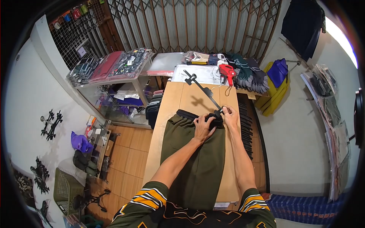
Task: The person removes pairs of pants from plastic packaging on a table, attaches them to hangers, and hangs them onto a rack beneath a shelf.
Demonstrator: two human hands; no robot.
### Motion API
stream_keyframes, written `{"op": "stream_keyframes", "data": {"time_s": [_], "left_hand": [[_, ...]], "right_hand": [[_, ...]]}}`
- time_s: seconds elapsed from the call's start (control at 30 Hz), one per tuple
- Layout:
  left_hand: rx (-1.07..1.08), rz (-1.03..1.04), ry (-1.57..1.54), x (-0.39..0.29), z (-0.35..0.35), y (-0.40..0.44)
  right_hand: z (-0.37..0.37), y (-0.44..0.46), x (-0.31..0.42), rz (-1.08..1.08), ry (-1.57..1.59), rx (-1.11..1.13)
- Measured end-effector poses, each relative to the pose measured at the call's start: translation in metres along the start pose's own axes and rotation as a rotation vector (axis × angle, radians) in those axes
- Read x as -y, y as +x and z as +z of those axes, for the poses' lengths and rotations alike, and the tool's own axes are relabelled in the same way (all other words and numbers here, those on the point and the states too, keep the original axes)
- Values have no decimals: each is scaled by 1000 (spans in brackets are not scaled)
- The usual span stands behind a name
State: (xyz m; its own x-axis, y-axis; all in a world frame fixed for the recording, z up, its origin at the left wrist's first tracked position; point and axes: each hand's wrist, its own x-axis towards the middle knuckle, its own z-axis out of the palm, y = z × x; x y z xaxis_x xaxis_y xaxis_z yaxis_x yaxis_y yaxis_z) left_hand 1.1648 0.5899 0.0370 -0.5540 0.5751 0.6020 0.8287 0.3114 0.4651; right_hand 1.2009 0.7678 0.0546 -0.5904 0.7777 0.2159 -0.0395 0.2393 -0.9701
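An olive-green garment with a gathered dark waistband point(194, 152), trousers or a skirt, lies lengthwise on the wooden table. Its waistband is at the far end. My left hand point(204, 127) grips the waistband near its right corner, fingers bent over the cloth. A black clip hanger point(205, 92) slants up and away from that corner, its far clip in the air above the tabletop. My right hand point(229, 115) pinches the hanger's near clip beside the waistband. Whether that clip has bitten on the cloth is hidden by my fingers.
A red price-tag gun or similar tool point(226, 74) lies by white papers point(195, 74) at the table's far end. Folded dark garments point(247, 72) are stacked behind it. Packaged clothes cover a glass display case point(114, 89) at left. A green basket point(68, 190) stands lower left.
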Motion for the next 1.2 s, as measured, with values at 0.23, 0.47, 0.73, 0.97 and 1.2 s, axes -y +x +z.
{"op": "stream_keyframes", "data": {"time_s": [0.23, 0.47, 0.73, 0.97, 1.2], "left_hand": [[81, -429, -304, 0, -6, 28], [485, -424, -268, 16, -15, 67], [371, -431, -194, 9, -15, 61], [190, -402, -309, 12, -3, 55], [248, -411, -485, 28, -5, 59]], "right_hand": [[-5, -3, -3, 116, 217, 31], [3, 4, -3, 148, 293, 39], [3, 2, -7, 217, 315, 88], [-9, -3, 7, 41, -9, 98], [-19, 2, 6, -70, -186, 204]]}}
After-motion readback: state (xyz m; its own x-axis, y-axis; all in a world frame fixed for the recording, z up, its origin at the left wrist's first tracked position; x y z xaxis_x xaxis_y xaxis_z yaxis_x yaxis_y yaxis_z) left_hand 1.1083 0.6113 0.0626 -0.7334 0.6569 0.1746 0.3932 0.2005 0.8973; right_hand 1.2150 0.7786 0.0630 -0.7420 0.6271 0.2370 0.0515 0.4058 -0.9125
